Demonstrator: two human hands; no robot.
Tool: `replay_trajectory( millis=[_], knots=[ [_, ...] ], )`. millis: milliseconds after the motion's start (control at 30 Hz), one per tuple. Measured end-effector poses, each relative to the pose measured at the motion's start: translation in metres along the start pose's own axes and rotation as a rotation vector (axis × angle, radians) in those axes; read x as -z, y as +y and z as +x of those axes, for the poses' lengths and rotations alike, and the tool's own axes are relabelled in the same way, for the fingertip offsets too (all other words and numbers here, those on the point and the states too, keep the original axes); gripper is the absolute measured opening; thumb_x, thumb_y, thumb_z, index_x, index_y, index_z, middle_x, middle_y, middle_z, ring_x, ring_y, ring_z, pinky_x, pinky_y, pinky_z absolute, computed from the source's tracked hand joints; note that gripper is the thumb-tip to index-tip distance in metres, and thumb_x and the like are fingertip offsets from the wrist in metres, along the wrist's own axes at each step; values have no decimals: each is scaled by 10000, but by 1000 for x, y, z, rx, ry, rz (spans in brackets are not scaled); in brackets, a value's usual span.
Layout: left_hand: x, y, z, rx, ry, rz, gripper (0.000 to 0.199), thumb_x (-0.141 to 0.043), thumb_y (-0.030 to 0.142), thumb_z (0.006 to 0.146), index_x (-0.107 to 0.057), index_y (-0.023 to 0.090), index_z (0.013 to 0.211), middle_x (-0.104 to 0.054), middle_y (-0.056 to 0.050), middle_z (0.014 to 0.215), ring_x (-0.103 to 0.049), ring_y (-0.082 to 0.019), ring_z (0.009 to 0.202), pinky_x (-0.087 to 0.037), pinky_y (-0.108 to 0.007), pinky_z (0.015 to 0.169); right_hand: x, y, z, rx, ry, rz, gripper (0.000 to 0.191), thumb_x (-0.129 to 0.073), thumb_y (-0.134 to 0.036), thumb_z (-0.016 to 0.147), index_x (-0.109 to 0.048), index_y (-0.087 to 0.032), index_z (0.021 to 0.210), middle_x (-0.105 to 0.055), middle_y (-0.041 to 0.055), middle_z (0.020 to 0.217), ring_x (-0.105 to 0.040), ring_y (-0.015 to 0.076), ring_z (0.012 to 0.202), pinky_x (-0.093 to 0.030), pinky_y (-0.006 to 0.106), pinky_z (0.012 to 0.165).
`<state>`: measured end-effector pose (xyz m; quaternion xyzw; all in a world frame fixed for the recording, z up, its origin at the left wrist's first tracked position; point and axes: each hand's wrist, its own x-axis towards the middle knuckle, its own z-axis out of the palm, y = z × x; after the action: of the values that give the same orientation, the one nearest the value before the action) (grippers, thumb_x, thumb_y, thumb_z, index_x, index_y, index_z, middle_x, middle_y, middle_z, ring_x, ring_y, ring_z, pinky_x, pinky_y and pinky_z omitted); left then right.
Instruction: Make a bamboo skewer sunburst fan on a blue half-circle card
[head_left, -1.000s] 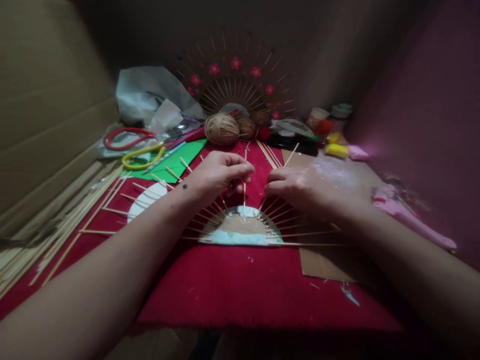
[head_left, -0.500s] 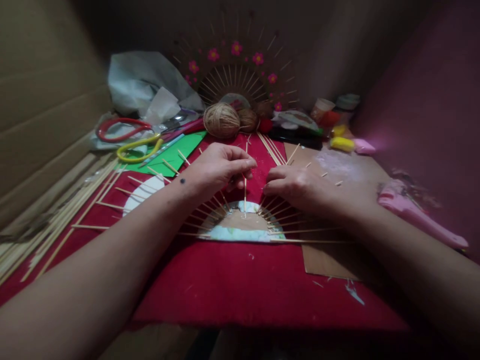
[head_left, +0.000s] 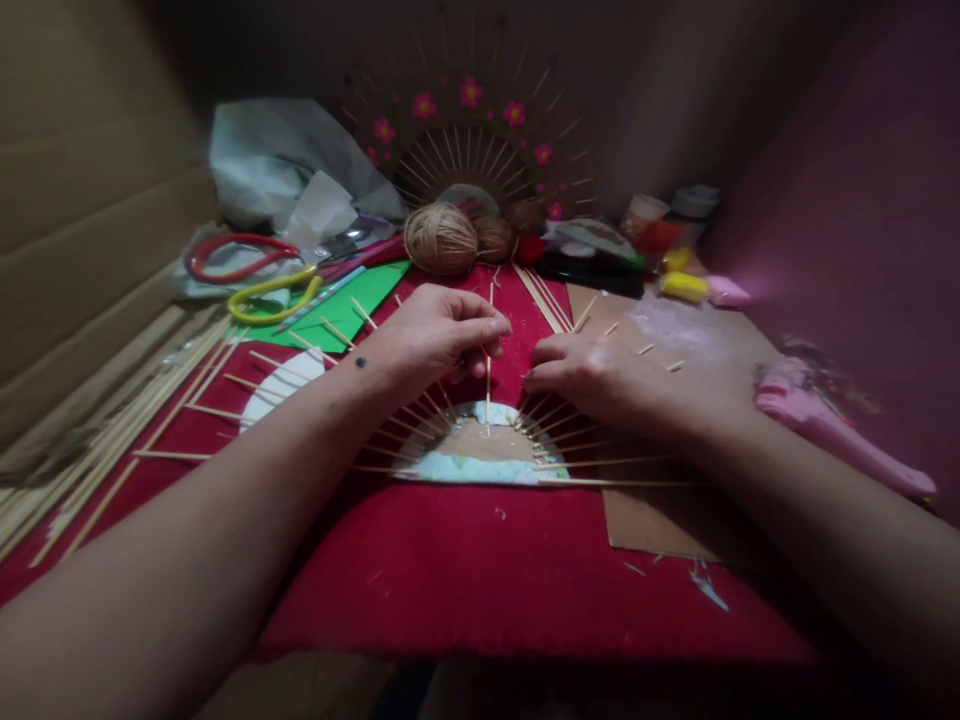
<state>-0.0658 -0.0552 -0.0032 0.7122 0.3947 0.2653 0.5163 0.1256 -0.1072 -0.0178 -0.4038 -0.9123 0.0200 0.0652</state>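
A half-round cardboard piece with pale blue paper along its edges lies on the red cloth, thin wooden sticks fanning out from it. My left hand is above its upper left, next to the upright middle stick. Thumb and forefinger are pinched together; whatever they hold is too small to make out. Over the sticks on the right, my right hand has its fingers curled and closed, with their tips partly hidden. A narrow gap separates the two hands.
Red- and yellow-handled scissors lie left on green paper. Loose sticks line the left side. Twine balls sit before a flowered fan. At right are a cardboard sheet and a pink glue gun.
The whole view has shifted very slightly. Both hands keep nearly the same pose and place over the sticks.
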Motion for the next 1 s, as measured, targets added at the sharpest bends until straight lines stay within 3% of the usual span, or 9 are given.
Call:
replay_trajectory(
  millis=[467,1000],
  knots=[
    [-1,5,-2,5,19,5,175,-600,207,815,-618,134,656,-568,-17,536,-481,-68,429,-319,-192,411,-2,-1,2,8,-34,25,290,-437,-59,906,-715,-124,853,-608,91,832,-536,152,734,-398,284,663],
    [3,3,0,44,-10,-6,193,-605,283,812,-589,134,691,-539,12,475,-445,-67,414,-319,-173,395,-3,-3,1,24,0,44,300,-429,-42,913,-679,-147,784,-570,50,788,-491,118,696,-360,241,608]
  ],
)
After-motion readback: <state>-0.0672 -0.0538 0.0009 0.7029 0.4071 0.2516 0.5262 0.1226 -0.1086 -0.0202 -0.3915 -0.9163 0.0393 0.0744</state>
